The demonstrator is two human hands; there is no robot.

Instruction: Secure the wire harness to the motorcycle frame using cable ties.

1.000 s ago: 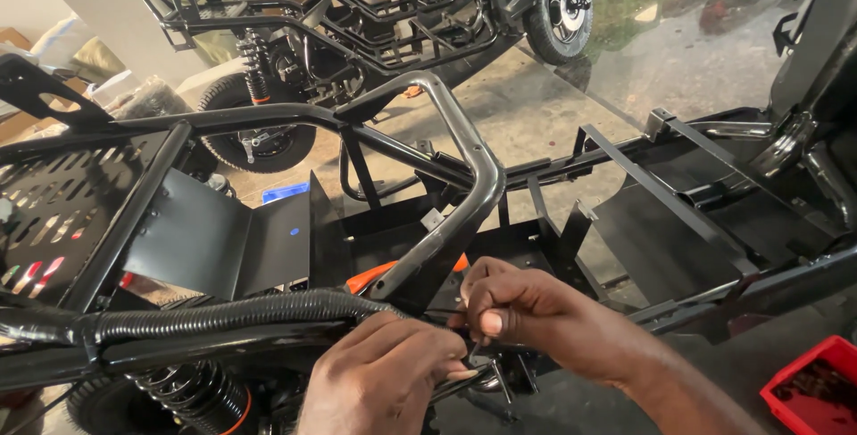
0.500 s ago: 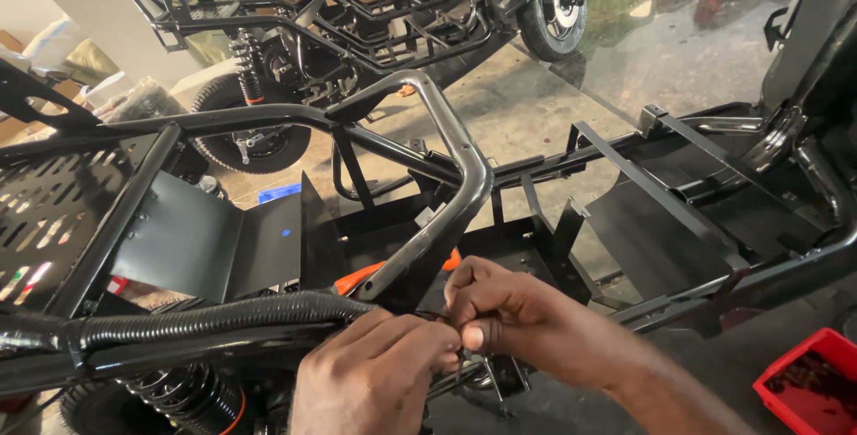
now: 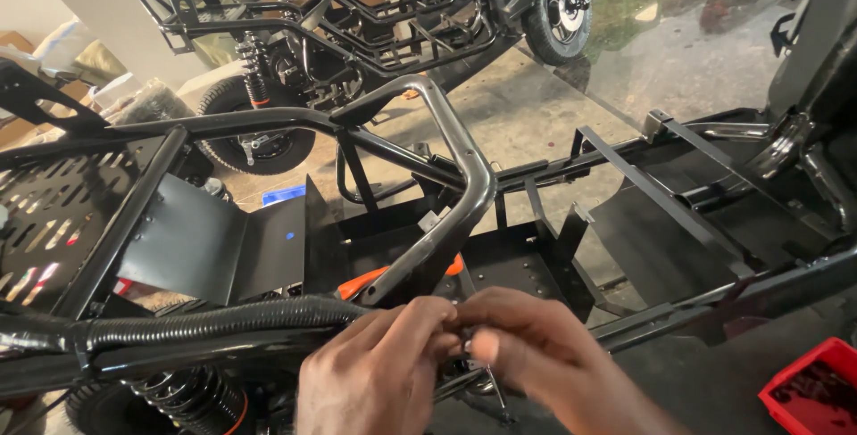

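Working close together at the bottom of the view, the left hand (image 3: pixel 375 372) and the right hand (image 3: pixel 544 364) are meeting fingertip to fingertip just below the bent black frame tube (image 3: pixel 464 185). Both are pinching at something very small between them; what it is cannot be told, since the fingers are covering it, though a thin metal pin or wire end (image 3: pixel 495 392) is showing just beneath the right hand. The hands are crowding in this way seemingly because the part is small and is sitting low in the frame, where two sets of fingertips are needed to steady it.

Running in from the left and ending at the left hand's knuckles, the ribbed black cable sleeve (image 3: pixel 205 321) is lying along a lower frame rail, apparently kept tight to the rail so it is following the frame. It is looking glossy, corrugated and gently curved. An orange part (image 3: pixel 370 279) is peeking out behind the tube. A coil spring (image 3: pixel 183 395) is sitting below the sleeve, a red bin (image 3: pixel 808 395) is resting at the right edge, and more black vehicle frames (image 3: pixel 339 24) are standing on the concrete floor (image 3: pixel 536 123) beyond.
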